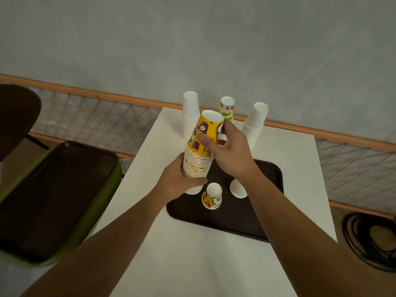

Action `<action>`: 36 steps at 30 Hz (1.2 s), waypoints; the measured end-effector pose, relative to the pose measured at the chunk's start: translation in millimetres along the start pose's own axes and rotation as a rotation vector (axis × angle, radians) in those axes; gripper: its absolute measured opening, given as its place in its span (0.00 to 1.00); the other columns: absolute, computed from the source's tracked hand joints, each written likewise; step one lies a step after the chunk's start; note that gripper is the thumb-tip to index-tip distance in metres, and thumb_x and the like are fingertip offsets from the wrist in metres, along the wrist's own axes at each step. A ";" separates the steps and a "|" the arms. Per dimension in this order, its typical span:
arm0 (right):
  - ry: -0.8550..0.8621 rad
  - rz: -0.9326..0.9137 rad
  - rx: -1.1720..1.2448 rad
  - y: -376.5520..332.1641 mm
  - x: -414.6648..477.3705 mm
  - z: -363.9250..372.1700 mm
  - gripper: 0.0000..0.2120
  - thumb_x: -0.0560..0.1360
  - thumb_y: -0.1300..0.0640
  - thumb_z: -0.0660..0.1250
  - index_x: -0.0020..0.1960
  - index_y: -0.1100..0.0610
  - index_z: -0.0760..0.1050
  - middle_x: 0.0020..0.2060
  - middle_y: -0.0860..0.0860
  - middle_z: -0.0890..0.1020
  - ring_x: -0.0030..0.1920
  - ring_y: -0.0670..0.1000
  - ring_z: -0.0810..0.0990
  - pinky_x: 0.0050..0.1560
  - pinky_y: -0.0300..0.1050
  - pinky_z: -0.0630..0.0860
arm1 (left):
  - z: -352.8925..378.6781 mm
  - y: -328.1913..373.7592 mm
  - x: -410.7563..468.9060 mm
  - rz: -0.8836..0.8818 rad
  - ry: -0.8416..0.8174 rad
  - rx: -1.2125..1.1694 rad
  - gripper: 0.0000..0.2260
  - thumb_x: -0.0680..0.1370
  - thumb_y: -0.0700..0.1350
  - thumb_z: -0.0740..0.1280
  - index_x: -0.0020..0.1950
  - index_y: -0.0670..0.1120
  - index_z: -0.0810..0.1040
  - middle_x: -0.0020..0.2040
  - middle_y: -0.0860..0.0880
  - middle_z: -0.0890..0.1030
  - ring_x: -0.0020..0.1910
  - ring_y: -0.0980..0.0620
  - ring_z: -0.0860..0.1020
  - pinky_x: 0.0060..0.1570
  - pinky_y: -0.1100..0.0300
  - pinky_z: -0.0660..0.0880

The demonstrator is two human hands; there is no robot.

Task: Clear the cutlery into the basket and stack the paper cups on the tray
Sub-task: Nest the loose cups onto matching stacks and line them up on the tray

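Note:
A tall stack of yellow patterned paper cups (198,161) stands upside down at the far left corner of the dark brown tray (231,217). My left hand (182,181) grips the stack low down. My right hand (227,151) holds the top yellow cup (209,129) of that stack. On the tray, a single yellow cup (212,196) and a white cup (238,188) stand upside down. Behind the tray stand two white cup stacks (190,112) (255,123) and a green patterned stack (227,108), partly hidden by my right hand. No cutlery or basket shows.
The white table (300,168) stands against a grey wall with an orange-framed mesh rail (96,118). To the left sits a second dark tray on a green surface (53,196). A coil of black cable (372,239) lies on the floor at the right.

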State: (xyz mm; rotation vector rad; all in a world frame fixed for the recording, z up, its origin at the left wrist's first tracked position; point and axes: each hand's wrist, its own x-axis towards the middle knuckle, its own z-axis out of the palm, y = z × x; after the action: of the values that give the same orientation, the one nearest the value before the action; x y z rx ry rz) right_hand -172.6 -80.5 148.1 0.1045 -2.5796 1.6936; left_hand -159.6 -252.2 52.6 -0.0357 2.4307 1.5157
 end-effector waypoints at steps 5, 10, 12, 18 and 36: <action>0.069 0.006 0.072 -10.5 -5.0 2.5 0.23 0.77 0.44 0.69 0.69 0.46 0.69 0.57 0.36 0.76 0.53 0.37 0.77 0.41 0.24 0.71 | -5.2 -4.5 -3.8 -0.005 0.013 0.021 0.39 0.68 0.50 0.82 0.74 0.58 0.67 0.67 0.56 0.78 0.66 0.50 0.77 0.68 0.45 0.74; 0.059 -0.010 0.030 -10.9 -3.7 -0.2 0.23 0.75 0.42 0.70 0.67 0.44 0.68 0.57 0.37 0.76 0.54 0.40 0.77 0.43 0.27 0.70 | -7.0 -10.0 -7.4 -0.012 0.021 0.037 0.39 0.67 0.51 0.82 0.74 0.57 0.68 0.67 0.55 0.78 0.66 0.49 0.77 0.69 0.43 0.74; -0.015 -0.004 -0.018 -9.5 -1.5 -1.0 0.26 0.75 0.43 0.71 0.70 0.48 0.68 0.58 0.39 0.76 0.56 0.42 0.77 0.44 0.28 0.71 | -5.6 -10.5 -8.5 -0.012 0.025 0.033 0.39 0.68 0.51 0.82 0.74 0.57 0.67 0.67 0.55 0.78 0.66 0.49 0.77 0.69 0.44 0.73; 0.030 -0.005 -0.022 -14.1 -4.1 -2.9 0.24 0.76 0.44 0.70 0.69 0.49 0.69 0.55 0.36 0.75 0.47 0.35 0.77 0.36 0.21 0.70 | -1.7 -8.9 -11.6 -0.008 0.022 0.034 0.38 0.68 0.51 0.82 0.74 0.57 0.67 0.68 0.55 0.77 0.66 0.50 0.77 0.68 0.46 0.74; 0.535 0.364 0.919 10.8 -24.8 -23.7 0.09 0.79 0.49 0.69 0.56 0.52 0.78 0.47 0.48 0.88 0.49 0.49 0.87 0.53 0.49 0.83 | 2.5 -20.8 -15.5 -0.045 0.021 -0.002 0.37 0.70 0.47 0.81 0.74 0.56 0.67 0.66 0.57 0.76 0.64 0.54 0.75 0.66 0.52 0.72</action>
State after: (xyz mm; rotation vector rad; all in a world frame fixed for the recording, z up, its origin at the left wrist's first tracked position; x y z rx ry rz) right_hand -148.6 -53.8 145.6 -0.7078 -1.3604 2.4500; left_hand -140.7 -261.3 37.1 -0.1063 2.4278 1.5065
